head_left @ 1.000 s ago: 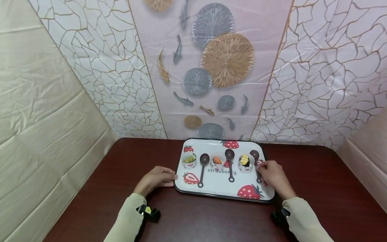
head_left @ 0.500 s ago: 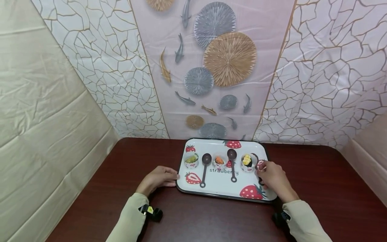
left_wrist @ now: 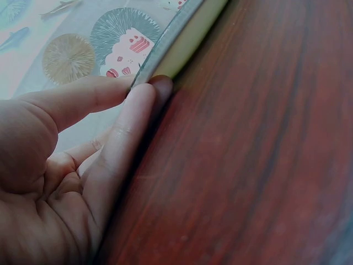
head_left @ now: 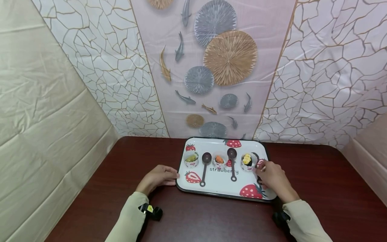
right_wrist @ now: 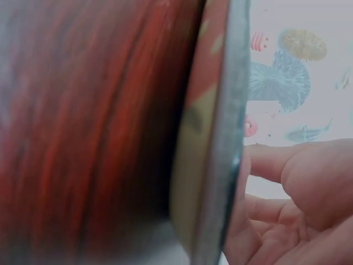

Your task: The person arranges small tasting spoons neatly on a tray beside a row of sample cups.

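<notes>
A white tray (head_left: 220,186) with a dark rim and strawberry prints lies on the table. My left hand (head_left: 158,178) pinches its left edge, thumb over the rim in the left wrist view. At the tray's right side, my right hand (head_left: 273,176) holds a brown measuring spoon (head_left: 255,156), whose handle is largely hidden by the fingers. Its bowl sits close beside a paper cup (head_left: 248,169) with yellow-topped dark food. Two more brown measuring spoons, the left one (head_left: 206,158) and the middle one (head_left: 231,154), lie between the cups.
A cup with green food (head_left: 191,164) and a cup with orange food (head_left: 219,165) stand left of the yellow-topped one. The dark red wooden table (head_left: 193,215) extends around the tray. A patterned cloth (head_left: 211,101) hangs behind it.
My right hand has shifted the right spoon slightly left, so that its bowl is now partly hidden behind the yellow-topped cup. The left hand stays at the tray's edge. The head view has shifted slightly.
</notes>
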Available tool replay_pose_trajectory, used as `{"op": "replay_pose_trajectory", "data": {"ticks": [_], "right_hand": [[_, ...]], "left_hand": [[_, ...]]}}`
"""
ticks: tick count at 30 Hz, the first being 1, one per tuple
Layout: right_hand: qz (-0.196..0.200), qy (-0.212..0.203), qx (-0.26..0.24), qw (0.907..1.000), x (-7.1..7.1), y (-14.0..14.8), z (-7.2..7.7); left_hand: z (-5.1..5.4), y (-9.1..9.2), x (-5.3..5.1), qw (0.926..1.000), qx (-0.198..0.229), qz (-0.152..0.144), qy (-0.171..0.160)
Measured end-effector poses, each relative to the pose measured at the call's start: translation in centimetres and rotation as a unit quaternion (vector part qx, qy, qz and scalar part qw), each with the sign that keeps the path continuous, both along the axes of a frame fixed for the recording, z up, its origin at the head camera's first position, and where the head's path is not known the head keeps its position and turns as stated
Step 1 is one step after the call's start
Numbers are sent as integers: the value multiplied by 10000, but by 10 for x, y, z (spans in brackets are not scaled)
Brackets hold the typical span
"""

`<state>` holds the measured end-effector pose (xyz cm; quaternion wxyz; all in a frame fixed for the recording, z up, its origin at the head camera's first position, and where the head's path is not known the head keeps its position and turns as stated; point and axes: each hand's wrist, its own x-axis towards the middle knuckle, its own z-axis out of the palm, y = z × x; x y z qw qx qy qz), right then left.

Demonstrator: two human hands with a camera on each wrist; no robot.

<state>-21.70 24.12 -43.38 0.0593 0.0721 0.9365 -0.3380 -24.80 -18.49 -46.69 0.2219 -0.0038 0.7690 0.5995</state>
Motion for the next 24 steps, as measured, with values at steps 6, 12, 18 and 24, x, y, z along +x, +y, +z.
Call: {"op": "replay_pose_trajectory", "data": {"ticks": [6,12,18,24], "right_hand": [[148,138,149,9997,9,-2,8],[171,513,462,9975,15,-5,17],[226,1000,678,9924,20,-5,20],[184,1811,738,9805,23,-3,27]], "left_hand": [[-2,1,-1,10000,-4,82,-45],[-2,4,-7,10000,11,70,-2],[0,8,-5,9992,-338,136,141],[24,13,0,9794,-1670,266,1106]]}}
